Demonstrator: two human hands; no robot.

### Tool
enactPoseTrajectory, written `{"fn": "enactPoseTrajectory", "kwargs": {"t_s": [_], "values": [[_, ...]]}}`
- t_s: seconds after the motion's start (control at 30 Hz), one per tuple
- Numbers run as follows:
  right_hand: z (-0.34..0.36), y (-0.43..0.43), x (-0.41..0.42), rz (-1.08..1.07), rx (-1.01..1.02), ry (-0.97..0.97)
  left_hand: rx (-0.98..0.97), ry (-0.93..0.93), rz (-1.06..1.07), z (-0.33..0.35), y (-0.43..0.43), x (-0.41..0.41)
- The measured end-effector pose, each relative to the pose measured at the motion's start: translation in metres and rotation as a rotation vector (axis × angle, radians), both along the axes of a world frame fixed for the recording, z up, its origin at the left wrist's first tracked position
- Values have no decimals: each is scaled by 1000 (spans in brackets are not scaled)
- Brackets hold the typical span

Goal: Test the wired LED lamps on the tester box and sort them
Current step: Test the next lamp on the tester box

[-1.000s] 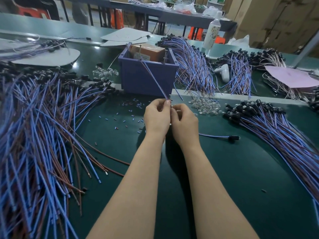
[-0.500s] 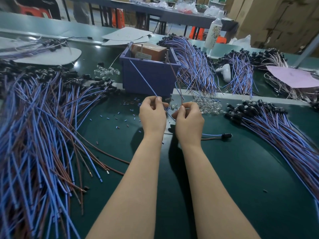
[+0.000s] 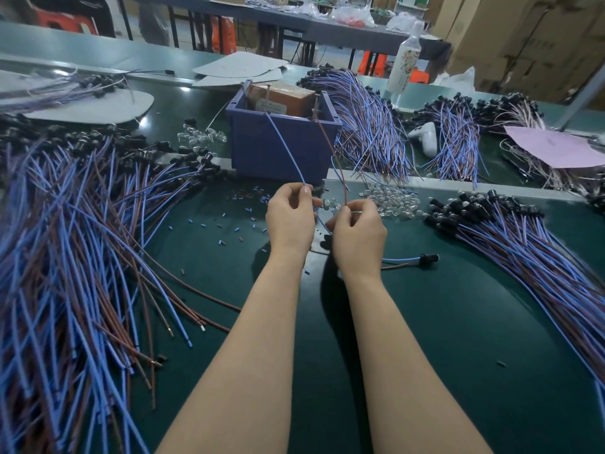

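**Wired lamp (image 3: 429, 258) at the tester box (image 3: 281, 98)**

The left hand (image 3: 289, 221) is pinching the blue wire (image 3: 284, 145) and the right hand (image 3: 358, 235) is pinching the brown wire (image 3: 330, 149). Both wires are running up to the tester box inside the blue bin (image 3: 278, 152) — the wired lamp's black head is lying on the green table (image 3: 458, 322), just right of the right wrist.

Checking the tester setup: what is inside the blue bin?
A brown box sits inside the blue bin, with two upright metal pins; a blue wire and a brown wire reach them. The bin's wall hides the box's lower part.
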State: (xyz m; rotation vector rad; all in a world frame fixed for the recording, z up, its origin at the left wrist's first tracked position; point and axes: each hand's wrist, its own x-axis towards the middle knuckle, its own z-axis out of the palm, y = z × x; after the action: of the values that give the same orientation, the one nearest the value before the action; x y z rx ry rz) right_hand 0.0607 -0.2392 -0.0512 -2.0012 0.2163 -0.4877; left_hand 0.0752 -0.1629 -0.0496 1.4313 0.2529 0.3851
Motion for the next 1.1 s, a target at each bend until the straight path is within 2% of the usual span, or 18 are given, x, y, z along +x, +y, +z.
{"fn": "enactPoseTrajectory", "kwargs": {"t_s": [1.1], "values": [[7,-1,-5,-13,96,57,0,-14,-37,-4,0,6]]}}
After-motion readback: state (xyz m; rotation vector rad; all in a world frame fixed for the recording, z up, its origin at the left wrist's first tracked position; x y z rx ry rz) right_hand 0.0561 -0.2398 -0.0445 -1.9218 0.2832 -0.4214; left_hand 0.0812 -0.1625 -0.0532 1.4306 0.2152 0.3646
